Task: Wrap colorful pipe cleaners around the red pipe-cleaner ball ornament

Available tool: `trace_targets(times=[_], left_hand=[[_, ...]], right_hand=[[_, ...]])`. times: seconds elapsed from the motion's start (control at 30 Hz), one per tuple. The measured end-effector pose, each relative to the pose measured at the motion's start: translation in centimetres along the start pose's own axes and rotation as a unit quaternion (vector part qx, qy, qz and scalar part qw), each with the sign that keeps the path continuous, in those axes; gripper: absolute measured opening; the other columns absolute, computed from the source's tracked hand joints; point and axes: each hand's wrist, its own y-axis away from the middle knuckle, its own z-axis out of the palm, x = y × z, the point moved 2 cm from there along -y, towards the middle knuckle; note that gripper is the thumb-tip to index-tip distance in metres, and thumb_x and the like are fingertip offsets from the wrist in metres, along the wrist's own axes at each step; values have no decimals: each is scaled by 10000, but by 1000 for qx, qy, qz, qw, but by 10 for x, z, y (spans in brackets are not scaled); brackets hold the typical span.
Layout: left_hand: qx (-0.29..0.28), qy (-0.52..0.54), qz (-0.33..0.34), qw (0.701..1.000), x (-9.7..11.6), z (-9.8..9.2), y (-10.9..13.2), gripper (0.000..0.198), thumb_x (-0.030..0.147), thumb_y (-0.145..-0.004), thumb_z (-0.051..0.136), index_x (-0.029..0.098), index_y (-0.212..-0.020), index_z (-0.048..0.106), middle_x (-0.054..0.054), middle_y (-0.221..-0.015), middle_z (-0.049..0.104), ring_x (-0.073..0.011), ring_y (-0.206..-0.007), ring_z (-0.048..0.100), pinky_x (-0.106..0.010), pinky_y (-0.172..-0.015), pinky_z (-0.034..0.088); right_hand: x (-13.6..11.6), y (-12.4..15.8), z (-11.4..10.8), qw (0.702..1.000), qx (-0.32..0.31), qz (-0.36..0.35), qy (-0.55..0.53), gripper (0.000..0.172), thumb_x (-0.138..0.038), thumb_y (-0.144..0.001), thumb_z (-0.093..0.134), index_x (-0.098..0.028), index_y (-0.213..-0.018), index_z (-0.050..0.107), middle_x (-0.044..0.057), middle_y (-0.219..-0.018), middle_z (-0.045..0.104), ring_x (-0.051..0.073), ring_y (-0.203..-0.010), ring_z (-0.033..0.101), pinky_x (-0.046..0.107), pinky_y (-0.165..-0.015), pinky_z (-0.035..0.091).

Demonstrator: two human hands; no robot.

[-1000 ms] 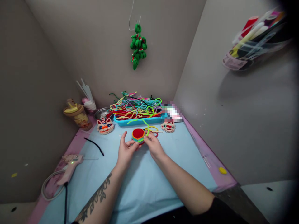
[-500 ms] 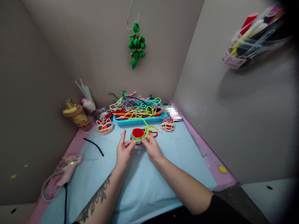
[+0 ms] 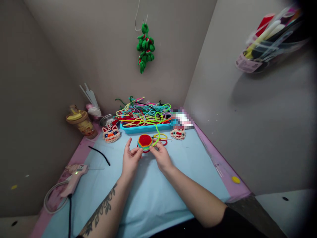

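Both my hands meet at a small round coil [image 3: 145,141] of pipe cleaners, red in the middle with yellow, green and blue rings. My left hand [image 3: 130,159] pinches its near left edge, forefinger raised. My right hand [image 3: 160,156] pinches the lime-green pipe cleaner [image 3: 158,133] at the coil's right edge; that strand arcs up and back toward the tray. The coil is just above the light blue mat [image 3: 148,191].
A blue tray [image 3: 145,128] heaped with coloured pipe cleaners stands behind the coil. Two small woven faces [image 3: 111,134] [image 3: 178,133] flank it. A black pipe cleaner [image 3: 99,154] and a glue gun [image 3: 73,177] lie left. A cup [image 3: 81,124] is at the back left. A green ornament [image 3: 145,48] hangs above.
The coil and both hands have shifted slightly to the left and away from me. The green strand's arc has bent a little further round the coil.
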Motion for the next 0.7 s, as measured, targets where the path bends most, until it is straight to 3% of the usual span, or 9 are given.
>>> trace_targets(times=[0.13,0.3,0.5,0.7], left_hand=[[-3,22,2,1000,5,-6,-5,997,290,-615,802,160,-1443,261,66,-570,584,-38,-425,396,-146,-440,277],[-37,37,-29,998,13,-13,-11,1026,270,-617,799,190,-1465,227,81,-547,555,-24,-394,344,-150,-419,220],[-86,3,-69,994,17,-15,-10,1010,273,-615,801,187,-1458,251,51,-624,611,-29,-409,426,-151,-428,296],[-9,-8,-30,999,13,-18,-13,1021,313,-568,829,181,-1429,296,-57,-895,688,-84,-513,599,-186,-495,420]], right_hand=[[-2,0,-4,999,-17,10,-36,198,-349,-697,684,-217,-843,662,65,-1287,513,258,-1213,457,361,-954,413],[1,-8,-11,996,-1,35,-80,334,-363,-680,675,-238,-983,606,50,-1105,626,221,-1001,578,359,-885,447],[-3,-11,-10,990,-66,76,-98,299,-486,-688,682,-198,-677,600,59,-1112,633,225,-914,608,342,-778,476],[1,-13,-10,995,-70,42,-54,349,-545,-742,626,-204,-673,595,55,-1108,643,219,-873,613,356,-755,483]])
